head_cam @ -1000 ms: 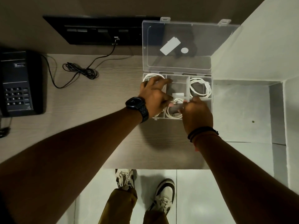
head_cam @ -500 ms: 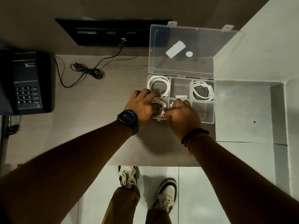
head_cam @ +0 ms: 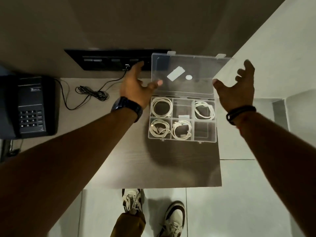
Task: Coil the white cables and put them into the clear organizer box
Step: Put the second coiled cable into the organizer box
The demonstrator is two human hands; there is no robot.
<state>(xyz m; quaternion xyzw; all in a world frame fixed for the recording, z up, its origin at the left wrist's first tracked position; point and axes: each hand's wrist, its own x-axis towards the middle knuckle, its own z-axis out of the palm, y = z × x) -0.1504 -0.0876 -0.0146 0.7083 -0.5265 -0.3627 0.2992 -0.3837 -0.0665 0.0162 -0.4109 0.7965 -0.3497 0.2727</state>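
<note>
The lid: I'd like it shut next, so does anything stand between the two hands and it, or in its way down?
Nothing visible. The left hand and right hand flank the upright lid, and the coiled white cables lie within their compartments.

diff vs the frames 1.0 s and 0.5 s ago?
Both hands let go of the coil in the front middle compartment and lifted out. The left hand and right hand now hover open on either side of the raised lid, holding nothing. Unchanged: the organizer box stays open on the desk, with the back-left and back-right coils in place and the phone at left.
</note>
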